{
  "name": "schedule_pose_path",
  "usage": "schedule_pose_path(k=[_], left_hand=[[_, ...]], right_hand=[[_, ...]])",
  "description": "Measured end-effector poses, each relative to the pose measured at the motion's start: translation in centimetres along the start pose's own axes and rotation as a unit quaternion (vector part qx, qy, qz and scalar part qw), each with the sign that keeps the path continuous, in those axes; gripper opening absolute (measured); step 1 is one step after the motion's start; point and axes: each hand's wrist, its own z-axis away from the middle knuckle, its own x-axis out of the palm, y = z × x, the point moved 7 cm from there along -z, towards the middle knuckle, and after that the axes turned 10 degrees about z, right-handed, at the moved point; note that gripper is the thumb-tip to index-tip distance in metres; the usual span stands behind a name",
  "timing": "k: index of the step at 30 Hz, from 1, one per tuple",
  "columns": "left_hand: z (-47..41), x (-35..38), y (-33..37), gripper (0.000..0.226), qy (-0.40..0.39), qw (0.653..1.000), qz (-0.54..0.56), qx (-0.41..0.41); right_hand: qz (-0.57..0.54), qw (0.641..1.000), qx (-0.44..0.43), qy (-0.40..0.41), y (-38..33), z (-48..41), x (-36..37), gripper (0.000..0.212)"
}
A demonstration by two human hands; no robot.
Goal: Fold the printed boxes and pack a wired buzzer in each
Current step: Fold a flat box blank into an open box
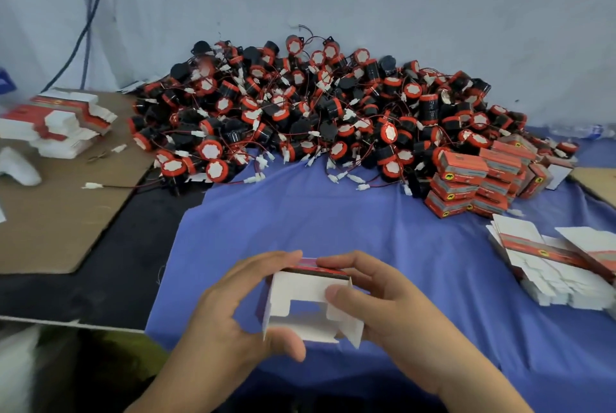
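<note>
Left hand and right hand fingers grasp a half-folded, open box at the desk's front edge; buzzers heaped behind.

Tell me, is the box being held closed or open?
Open: the box has its white end flaps unfolded, and the blue cloth shows through the gap between them.

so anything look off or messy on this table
The flat box stack on the left cardboard lies fanned askew, the finished boxes at right are tumbled rather than stacked, and one connector lead lies apart from the buzzer pile, on the cardboard. The held box looks fine.
</note>
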Motion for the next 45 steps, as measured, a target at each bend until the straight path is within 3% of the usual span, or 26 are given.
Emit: schedule_pose_path(k=[2, 5, 8, 13, 18, 22, 25, 29, 33, 36, 39, 45], left_hand=[[0.2, 0.3, -0.3, 0.093, 0.003, 1.000, 0.003, -0.008], [0.4, 0.5, -1.0, 0.112, -0.054, 0.997, 0.038, -0.041], [0.3, 0.0, -0.4, 0.086, -0.045, 0.993, 0.108, -0.029], [0.2, 0.0, -0.6, 0.045, 0.044, 0.994, 0.072, -0.075], [1.1, 0.7, -1.1, 0.040, 0.098, 0.989, 0.085, -0.077], [1.3, 0.0, -1.7, 0.040, 0.127, 0.984, 0.090, -0.092], [1.4, -0.5, -1.5, 0.041, 0.133, 0.983, 0.093, -0.089], [1.5, 0.0, -0.9, 0.042, 0.112, 0.988, 0.076, -0.074], [1.6, 0.3, -0.4, 0.044, 0.140, 0.986, 0.078, -0.050], [1.5, -0.3, -0.4, 0.042, 0.175, 0.977, 0.113, -0.042], [1.4, -0.7, -0.1, 0.043, 0.185, 0.974, 0.125, -0.030], [2.0, 1.8, 0.9, 0.031, 0.176, 0.970, 0.167, -0.010]], right_hand=[[0.025, 1.000, 0.000, 0.019, 0.1, 0.1, 0.0, 0.022], [0.023, 0.999, 0.011, 0.032, 0.2, 0.3, -0.5, 0.023], [-0.017, 0.999, 0.022, 0.018, 0.0, 0.6, -0.7, 0.026], [0.010, 0.997, 0.041, 0.071, 1.0, 0.7, -0.3, 0.020], [0.068, 0.986, 0.014, 0.150, 1.3, 1.3, 0.2, 0.021], [-0.040, 0.996, -0.010, 0.079, 1.2, 1.8, 0.2, 0.034], [-0.081, 0.993, -0.053, 0.062, 1.1, 1.9, 0.0, 0.033], [-0.013, 0.986, -0.096, 0.134, 1.1, 1.7, 0.0, 0.016], [0.096, 0.956, -0.164, 0.225, -0.1, 2.2, -0.2, 0.021], [0.111, 0.957, -0.208, 0.168, -0.2, 2.6, 0.2, 0.012], [0.126, 0.959, -0.221, 0.121, -0.1, 3.0, 0.6, 0.028], [0.010, 0.946, -0.194, 0.260, 0.7, 2.8, 0.7, 0.042]])
